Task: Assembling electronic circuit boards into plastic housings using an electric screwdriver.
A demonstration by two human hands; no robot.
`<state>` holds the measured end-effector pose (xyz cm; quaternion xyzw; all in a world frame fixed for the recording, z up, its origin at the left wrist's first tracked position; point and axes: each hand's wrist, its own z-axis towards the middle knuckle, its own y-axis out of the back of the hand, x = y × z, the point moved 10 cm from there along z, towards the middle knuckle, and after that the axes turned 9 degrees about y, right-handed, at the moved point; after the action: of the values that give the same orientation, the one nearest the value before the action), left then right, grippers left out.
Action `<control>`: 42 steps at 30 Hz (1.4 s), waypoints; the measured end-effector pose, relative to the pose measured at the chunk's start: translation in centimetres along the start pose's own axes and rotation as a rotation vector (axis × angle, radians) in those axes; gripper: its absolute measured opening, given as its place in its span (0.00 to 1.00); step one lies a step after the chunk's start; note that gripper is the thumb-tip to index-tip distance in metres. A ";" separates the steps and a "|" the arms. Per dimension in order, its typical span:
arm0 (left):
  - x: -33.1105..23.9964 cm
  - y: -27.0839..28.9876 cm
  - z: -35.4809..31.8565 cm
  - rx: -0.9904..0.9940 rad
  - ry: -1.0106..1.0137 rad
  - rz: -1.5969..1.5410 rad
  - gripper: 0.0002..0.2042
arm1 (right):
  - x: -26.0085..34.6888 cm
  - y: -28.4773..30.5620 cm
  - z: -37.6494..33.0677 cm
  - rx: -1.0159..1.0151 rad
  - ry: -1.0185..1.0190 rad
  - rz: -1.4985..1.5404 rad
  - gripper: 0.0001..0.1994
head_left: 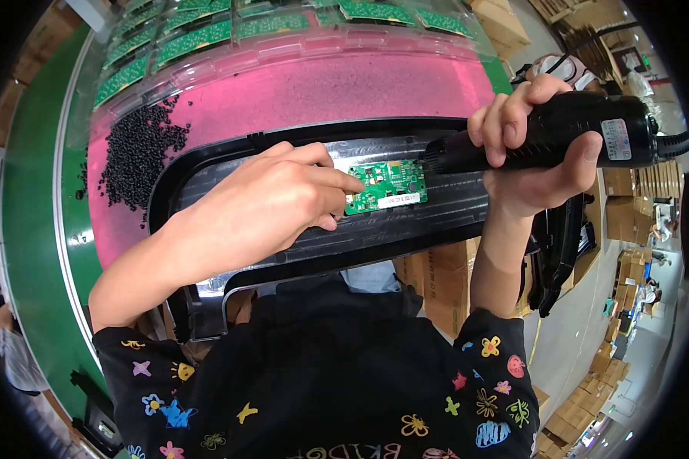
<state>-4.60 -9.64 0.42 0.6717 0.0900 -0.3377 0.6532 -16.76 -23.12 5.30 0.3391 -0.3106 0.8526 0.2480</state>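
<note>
Curled at the left end of a green circuit board, my left hand grips its edge, with one fingertip resting on its face. The board has small components and a white label strip along its lower edge. It lies over a long black plastic housing with a raised rim. My right hand is wrapped round a thick black electric screwdriver, held almost level. Its narrower front end points left and reaches the board's upper right corner. Whether the tip touches a screw cannot be made out.
A heap of small black screws lies on the pink mat at the left. Clear plastic trays of green boards line the back. The screwdriver's cable runs off right. Cardboard boxes stand below the bench, near more black plastic parts.
</note>
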 end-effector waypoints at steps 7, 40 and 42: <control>-0.2 -0.4 -0.2 0.104 0.039 -0.019 0.02 | -0.6 -1.3 0.0 0.153 -0.028 0.064 0.27; 2.5 -0.9 0.0 0.344 0.404 -0.922 0.06 | 5.1 -9.2 -0.2 0.181 0.177 0.269 0.25; 3.2 -1.9 -0.4 0.402 0.501 -0.918 0.05 | 4.0 -9.7 0.1 0.333 0.146 0.175 0.29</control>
<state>-3.11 -10.00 -3.04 0.7344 0.4596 -0.4281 0.2571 -13.15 -15.71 11.77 0.2847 -0.1746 0.9328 0.1354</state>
